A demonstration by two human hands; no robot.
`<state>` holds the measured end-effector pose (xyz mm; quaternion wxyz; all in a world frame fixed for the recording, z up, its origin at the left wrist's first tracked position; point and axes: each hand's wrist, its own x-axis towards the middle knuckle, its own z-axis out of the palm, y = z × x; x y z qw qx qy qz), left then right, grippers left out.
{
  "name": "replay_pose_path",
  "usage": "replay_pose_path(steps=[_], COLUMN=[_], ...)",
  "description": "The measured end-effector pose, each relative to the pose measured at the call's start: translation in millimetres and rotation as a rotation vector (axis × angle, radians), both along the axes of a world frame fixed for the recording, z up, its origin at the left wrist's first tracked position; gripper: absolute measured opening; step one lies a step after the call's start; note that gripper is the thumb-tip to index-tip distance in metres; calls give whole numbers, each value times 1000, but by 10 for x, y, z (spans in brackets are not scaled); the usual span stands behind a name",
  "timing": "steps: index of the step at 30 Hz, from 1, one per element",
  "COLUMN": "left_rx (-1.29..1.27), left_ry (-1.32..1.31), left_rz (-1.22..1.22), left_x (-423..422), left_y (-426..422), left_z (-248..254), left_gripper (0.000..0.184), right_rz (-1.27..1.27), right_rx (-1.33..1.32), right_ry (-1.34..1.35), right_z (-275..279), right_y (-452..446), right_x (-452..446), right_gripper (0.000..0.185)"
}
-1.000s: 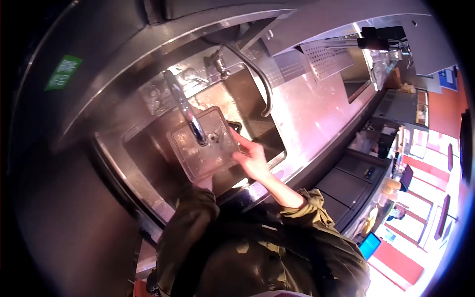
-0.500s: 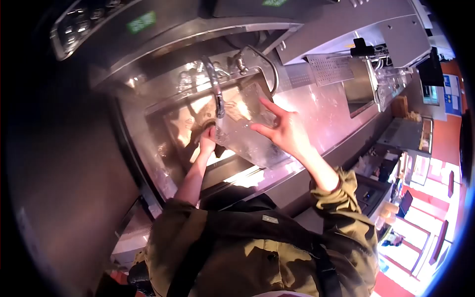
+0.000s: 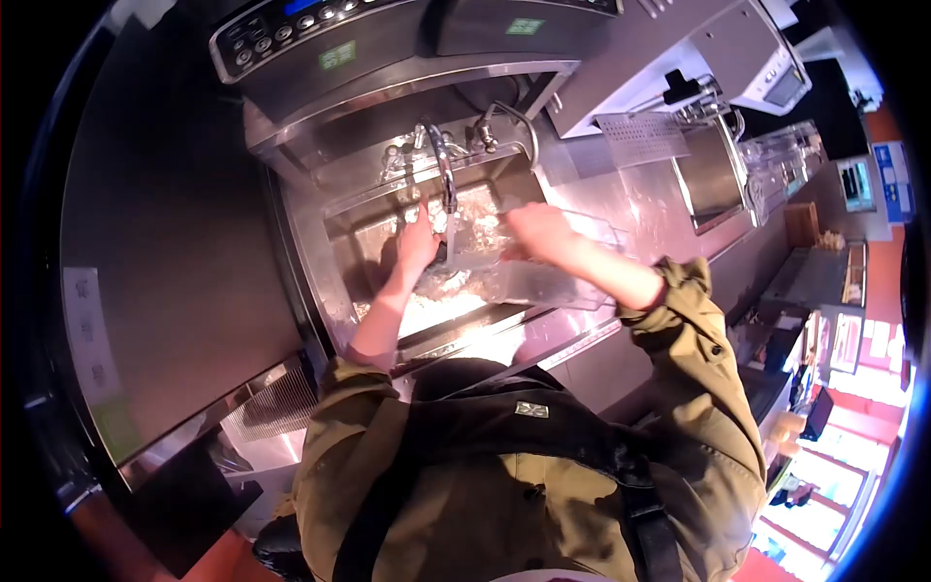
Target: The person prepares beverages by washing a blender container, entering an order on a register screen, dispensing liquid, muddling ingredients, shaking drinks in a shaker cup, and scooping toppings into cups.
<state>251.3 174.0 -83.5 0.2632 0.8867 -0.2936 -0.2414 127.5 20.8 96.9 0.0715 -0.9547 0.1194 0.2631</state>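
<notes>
Clear container (image 3: 548, 284), shifted farther right of the faucet (image 3: 448, 175); its bulk now seems outside the stream (image 3: 451, 236). My right hand (image 3: 543, 233) curls above it, grip unclear; my left hand (image 3: 418, 244), left of the faucet, shows no certain grip.

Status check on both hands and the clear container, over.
Left hand at the sink, grip unclear. Right hand at clear container, grip unclear. Faucet running between the hands.
</notes>
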Motion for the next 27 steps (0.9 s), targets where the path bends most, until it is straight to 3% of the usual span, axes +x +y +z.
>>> replay_pose_path(steps=[1, 2, 3, 5, 6, 8, 9, 10, 11, 12, 13, 14, 15, 16, 17, 18, 19, 20, 21, 22, 24, 27], left_rx=[29, 50, 36, 21, 65, 180, 110, 6, -9, -14, 138, 76, 72, -139, -110, -365, 14, -6, -93, -172, -258, -532], left_ry=[-116, -236, -324, -299, -283, -402, -349, -388, -322, -296, -302, -300, -126, -309, -130, -442, -180, -190, -210, -306, -534, -659], left_rz=[-168, -336, -416, -459, -502, -552, -539, -528, -550, -531, -472, -520, -494, -547, -375, -329, -117, -82, 81, 153, 63, 50], left_x=[124, 286, 432, 590, 725, 918, 1061, 1148, 1039, 1109, 972, 995, 942, 803, 486, 377, 100, -98, -597, -968, -1571, -2459], left_y=[-53, -137, -228, -531, -681, -994, -1069, -1073, -985, -943, -836, -710, -613, -429, -340, -112, -11, 96, 20, -65, -399, -1156], left_z=[137, 209, 150, 474, 471, 155, -171, -372, 4, -149, 123, 88, 157, 111, 437, 79, 299, 262, 673, 908, 1508, 2339], left_gripper=[69, 78, 77, 90, 99, 88, 84, 78, 73, 72, 73, 73, 77, 81, 85, 83, 63, 39, 23, 18, 15, 19], right_rz=[-74, -121, -277, -498, -410, -845, -1066, -1233, -1257, -1333, -1333, -1349, -1365, -1373, -1341, -1306, -1262, -1220, -1174, -1039, -776, -778], right_rx=[42, 92, 162, 446, 408, 759, 913, 965, 943, 951, 945, 937, 927, 985, 1001, 1019, 983, 947, 910, 762, 461, 306], right_ry=[22, -232, -219, -293, -571, -659, -747, -934, -1078, -1171, -1235, -1274, -1313, -1322, -1347, -1373, -1362, -1344, -1323, -1300, -1233, -1017], right_z=[106, 291, 544, 795, 659, 453, 347, 208, 32, -218, -377, -464, -549, -703, -755, -799, -831, -863, -872, -844, -771, -901], right_y=[-215, -393, -577, -1016, -1261, -1531, -1667, -1687, -1683, -1794, -1867, -1901, -1934, -2058, -2125, -2178, -2238, -2284, -2342, -2392, -2440, -2632], right_x=[-130, -399, -609, -1163, -1556, -2104, -2378, -2566, -2663, -2790, -2846, -2853, -2859, -2924, -2964, -2975, -2968, -2969, -2992, -3043, -3241, -3917], right_gripper=[52, 61, 73, 81, 86, 83, 83, 81, 76, 71, 70, 69, 69, 68, 68, 67, 68, 69, 71, 73, 78, 85])
